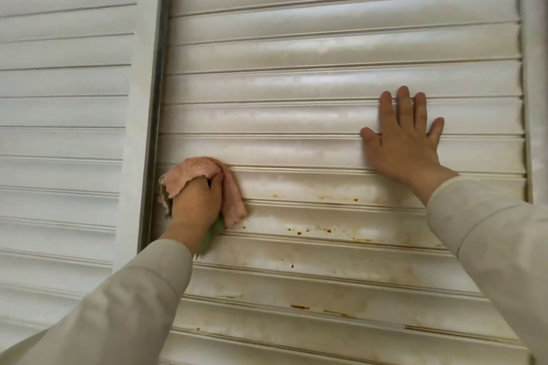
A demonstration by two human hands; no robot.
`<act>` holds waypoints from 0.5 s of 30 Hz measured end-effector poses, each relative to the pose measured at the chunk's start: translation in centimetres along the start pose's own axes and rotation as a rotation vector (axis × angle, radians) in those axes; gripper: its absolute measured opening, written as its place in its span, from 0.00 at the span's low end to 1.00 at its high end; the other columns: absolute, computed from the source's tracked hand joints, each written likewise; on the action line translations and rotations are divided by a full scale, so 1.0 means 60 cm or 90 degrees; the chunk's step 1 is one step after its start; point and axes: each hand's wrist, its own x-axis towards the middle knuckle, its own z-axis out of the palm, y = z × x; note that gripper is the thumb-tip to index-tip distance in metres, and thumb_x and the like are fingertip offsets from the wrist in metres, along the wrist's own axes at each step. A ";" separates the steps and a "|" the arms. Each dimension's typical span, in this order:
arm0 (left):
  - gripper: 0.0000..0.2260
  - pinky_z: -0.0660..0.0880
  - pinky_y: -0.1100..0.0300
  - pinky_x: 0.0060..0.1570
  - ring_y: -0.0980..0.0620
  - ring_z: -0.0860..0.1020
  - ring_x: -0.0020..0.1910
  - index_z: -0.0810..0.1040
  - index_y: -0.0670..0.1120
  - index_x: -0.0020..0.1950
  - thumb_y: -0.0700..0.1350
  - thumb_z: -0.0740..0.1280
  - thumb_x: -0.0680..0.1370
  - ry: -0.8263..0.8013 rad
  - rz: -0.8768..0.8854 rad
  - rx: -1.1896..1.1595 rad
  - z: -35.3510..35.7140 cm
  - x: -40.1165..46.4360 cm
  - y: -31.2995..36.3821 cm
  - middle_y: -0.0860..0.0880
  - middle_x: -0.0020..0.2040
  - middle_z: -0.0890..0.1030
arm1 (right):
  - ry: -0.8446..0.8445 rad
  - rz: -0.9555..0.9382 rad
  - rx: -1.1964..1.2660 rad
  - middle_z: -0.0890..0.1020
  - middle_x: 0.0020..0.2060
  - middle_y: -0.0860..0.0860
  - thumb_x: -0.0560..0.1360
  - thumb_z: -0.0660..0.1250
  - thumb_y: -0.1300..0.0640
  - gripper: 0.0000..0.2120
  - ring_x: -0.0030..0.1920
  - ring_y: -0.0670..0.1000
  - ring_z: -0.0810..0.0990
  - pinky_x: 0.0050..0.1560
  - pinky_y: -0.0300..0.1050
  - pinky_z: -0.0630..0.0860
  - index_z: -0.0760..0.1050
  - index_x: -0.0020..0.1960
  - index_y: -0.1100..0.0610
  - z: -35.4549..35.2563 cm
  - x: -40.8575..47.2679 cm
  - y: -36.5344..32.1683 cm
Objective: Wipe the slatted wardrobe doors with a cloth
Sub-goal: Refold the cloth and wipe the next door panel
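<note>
Two slatted doors: the left door (65,127) and the right door (311,53). The left hand (197,204) grips one pink cloth (204,175) against the right door. The right hand (406,139) presses flat there, fingers spread.

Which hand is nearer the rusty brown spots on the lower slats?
Left. The left hand, gripping the pink cloth, is beside the brown spots; the right hand presses flat on slats above them.

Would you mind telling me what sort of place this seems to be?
Probably a room in a home, seen close up at a wardrobe: two white slatted doors fill the view, the right door stained with brown spots. The left hand grips a pink cloth against it; the right hand lies flat.
</note>
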 end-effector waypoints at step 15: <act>0.08 0.76 0.49 0.55 0.39 0.79 0.51 0.78 0.43 0.55 0.46 0.64 0.80 -0.048 0.069 0.067 -0.014 0.050 0.045 0.41 0.52 0.81 | 0.019 0.014 -0.008 0.37 0.79 0.50 0.80 0.47 0.38 0.34 0.78 0.57 0.33 0.73 0.68 0.37 0.38 0.80 0.49 0.015 0.002 -0.008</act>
